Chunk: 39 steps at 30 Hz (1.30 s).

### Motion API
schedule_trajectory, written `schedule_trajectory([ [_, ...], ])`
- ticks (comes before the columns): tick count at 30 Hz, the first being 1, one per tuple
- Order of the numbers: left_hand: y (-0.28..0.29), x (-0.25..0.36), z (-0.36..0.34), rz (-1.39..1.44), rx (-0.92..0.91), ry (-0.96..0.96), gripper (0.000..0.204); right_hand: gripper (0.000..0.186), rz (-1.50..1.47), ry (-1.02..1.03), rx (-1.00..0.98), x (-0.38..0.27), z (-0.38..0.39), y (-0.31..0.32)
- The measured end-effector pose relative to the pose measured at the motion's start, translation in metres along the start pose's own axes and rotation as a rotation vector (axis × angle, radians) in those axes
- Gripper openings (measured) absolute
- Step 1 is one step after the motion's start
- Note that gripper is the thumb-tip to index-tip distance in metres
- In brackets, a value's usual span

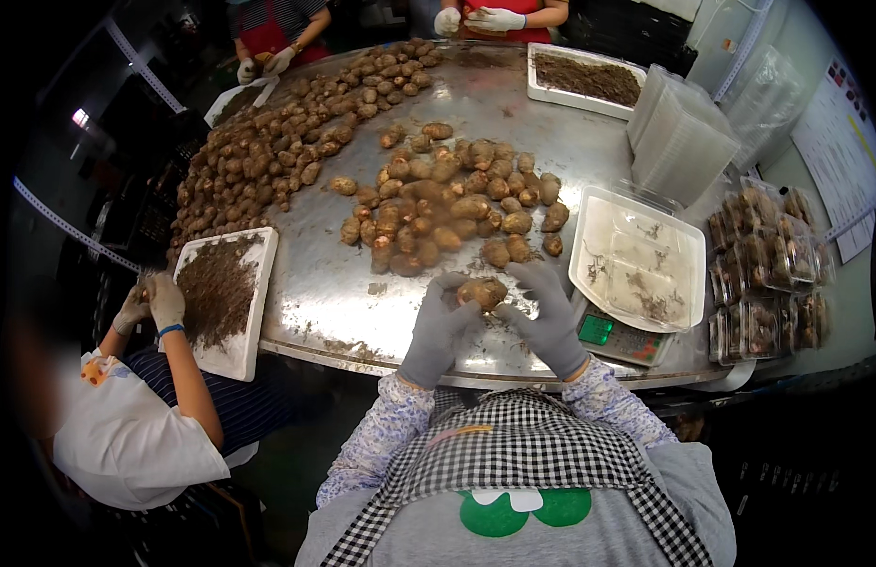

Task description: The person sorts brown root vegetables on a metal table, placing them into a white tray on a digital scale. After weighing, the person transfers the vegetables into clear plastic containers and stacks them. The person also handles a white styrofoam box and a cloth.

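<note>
**Holding a brown tuber (482, 292) above the metal table (305, 302)**

Grasps the tuber with the grey-gloved left hand (436, 326), fingers and thumb against its left end. Has the grey-gloved right hand (544, 319) at the opposite end, fingers bent and spread; impossible to say from here: contact there, or mere closeness. Wears flowered sleeves (379, 425) and a black-and-white checked apron (513, 449) at the table's near edge.

Faces a loose group of tubers (476, 208) just beyond the hands, blurred toward its middle. Has a scale (636, 348) with a lit green display near the right hand, and on top of it a shallow white tray (622, 307) flecked with root scraps. Farther right, has a stack of clear containers (684, 137) and piled filled packs (773, 255).

To the left, has a large heap of tubers (268, 151) and, nearer, a white tray of dark crumbs (258, 307), beside a co-worker's gloved hands (165, 300). Across the table, faces two co-workers in red aprons (256, 17), with another white crumb tray (580, 102) at the far right.
</note>
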<state>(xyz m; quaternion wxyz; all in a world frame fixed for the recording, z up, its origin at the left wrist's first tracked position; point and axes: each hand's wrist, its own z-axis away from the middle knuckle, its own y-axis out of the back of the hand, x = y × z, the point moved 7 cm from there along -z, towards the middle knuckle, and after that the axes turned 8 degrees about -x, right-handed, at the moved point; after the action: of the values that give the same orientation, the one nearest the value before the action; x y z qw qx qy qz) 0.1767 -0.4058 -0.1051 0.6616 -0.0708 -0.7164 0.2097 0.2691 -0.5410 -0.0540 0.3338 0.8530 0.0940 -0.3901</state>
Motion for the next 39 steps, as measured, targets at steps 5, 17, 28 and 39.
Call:
schedule_trajectory([
  [5,0.000,-0.005,0.000,0.031,0.044,0.081,0.043,0.017,-0.402,-0.206,-0.008,0.051,0.016,-0.015],
  [17,0.097,-0.021,0.036,-0.217,0.230,0.128,0.041,0.019,0.543,-0.096,-0.225,0.069,0.038,-0.045],
  [28,0.151,-0.026,0.079,-1.014,0.162,0.338,0.028,0.033,0.472,-0.117,-0.513,0.052,-0.018,-0.124],
  [39,0.129,-0.004,-0.005,-0.784,0.237,0.088,0.028,0.045,-0.525,-0.703,-0.413,0.078,-0.018,-0.131],
])
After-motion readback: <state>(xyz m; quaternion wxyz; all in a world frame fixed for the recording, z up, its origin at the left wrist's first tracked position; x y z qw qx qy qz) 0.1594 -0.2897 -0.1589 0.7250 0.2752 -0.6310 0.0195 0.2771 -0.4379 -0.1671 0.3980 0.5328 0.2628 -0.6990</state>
